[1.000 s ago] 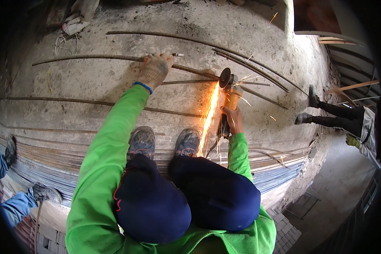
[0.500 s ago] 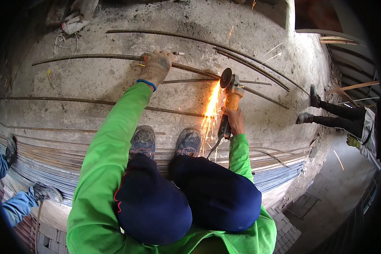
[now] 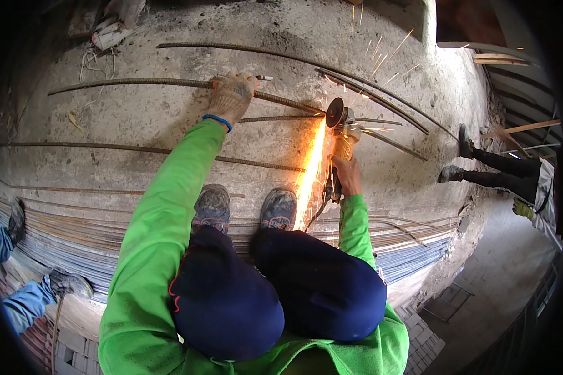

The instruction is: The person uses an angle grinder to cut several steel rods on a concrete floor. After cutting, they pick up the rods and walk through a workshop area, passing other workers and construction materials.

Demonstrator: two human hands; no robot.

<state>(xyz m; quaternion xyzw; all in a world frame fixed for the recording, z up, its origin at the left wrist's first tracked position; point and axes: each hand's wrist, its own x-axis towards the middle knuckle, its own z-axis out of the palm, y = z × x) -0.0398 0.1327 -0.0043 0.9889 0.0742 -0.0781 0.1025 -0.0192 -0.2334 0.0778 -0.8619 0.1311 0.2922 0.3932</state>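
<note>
My left hand (image 3: 233, 97), in a worn work glove, is closed around a ribbed steel bar (image 3: 288, 103) and presses it down near the floor. A short pale marker-like piece (image 3: 265, 78) sticks out beside its fingers. My bare right hand (image 3: 346, 175) grips an angle grinder (image 3: 344, 147) by its body, with the cord trailing toward my shoes. The grinder's disc (image 3: 335, 112) meets the bar's right end. A bright stream of sparks (image 3: 311, 172) shoots from there down between my right shoe (image 3: 278, 209) and the grinder.
Another bar (image 3: 94, 147) lies nearer me, and longer bars (image 3: 244, 47) lie beyond on the concrete. Bundled rods (image 3: 413, 259) run behind my feet. A person's legs (image 3: 500, 169) are at the right; another person's shoes (image 3: 69, 284) are at the left. Bricks (image 3: 422, 337) lie lower right.
The spark stream has grown denser and brighter, with more sparks flying up to the right. The disc has dipped very slightly; both hands stay nearly in place.
</note>
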